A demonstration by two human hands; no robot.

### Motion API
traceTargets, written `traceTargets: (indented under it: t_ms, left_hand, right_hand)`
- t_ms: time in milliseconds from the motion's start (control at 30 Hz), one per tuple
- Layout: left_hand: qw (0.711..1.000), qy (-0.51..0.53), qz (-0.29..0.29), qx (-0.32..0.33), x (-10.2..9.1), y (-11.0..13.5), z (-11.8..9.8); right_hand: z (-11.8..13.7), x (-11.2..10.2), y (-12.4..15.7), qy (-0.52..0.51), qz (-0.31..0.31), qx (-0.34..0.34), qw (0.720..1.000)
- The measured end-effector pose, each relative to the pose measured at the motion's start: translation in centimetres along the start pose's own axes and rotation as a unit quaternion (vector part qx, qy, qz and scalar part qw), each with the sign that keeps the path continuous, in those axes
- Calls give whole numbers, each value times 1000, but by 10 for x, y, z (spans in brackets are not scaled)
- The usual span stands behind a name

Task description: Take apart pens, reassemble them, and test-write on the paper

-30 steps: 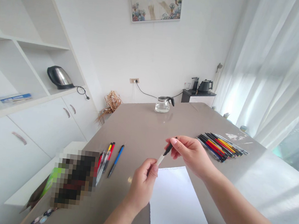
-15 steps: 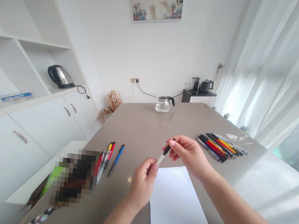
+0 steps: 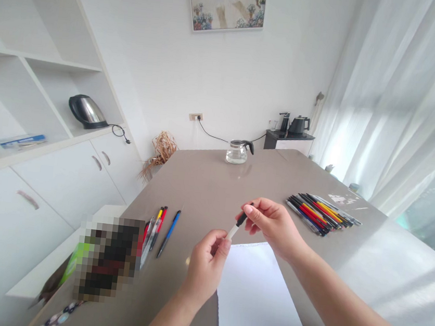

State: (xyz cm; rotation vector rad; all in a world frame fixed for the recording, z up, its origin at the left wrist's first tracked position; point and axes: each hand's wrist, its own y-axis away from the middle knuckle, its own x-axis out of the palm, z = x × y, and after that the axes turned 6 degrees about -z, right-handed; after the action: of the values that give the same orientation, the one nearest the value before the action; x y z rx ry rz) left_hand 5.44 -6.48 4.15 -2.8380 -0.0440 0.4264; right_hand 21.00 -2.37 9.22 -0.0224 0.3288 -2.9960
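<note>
Between my two hands is a pen [image 3: 234, 231] with a pale barrel and a black upper part, tilted up to the right. My left hand [image 3: 208, 259] is closed round the pale lower end, hiding the tip. Thumb and fingers of my right hand [image 3: 268, 221] pinch the black end. Below them lies a white sheet of paper [image 3: 260, 304] with a ragged top edge. To the left are a blue pen [image 3: 169, 234] and several red, yellow and clear pens [image 3: 154, 232] lying side by side.
A pile of pens [image 3: 319, 214] lies at right, near white paper scraps [image 3: 342, 199]. A glass pot [image 3: 237, 152] with a black handle stands at the table's far edge. A blurred-out dark object [image 3: 108, 260] and a beaded strap [image 3: 58, 318] sit at the left edge.
</note>
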Motion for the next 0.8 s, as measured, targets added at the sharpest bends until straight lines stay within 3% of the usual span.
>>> traceTargets:
  t_ms: [533,800]
  left_hand:
    - [999,-25,-30,-21,-4,-4,3]
    - [1000,0,-6,-21,-3,-4,3]
  right_hand:
    - [-8,3,-1,6,-14,7,1000]
    - [-10,5,-1,9,-11,11,1000]
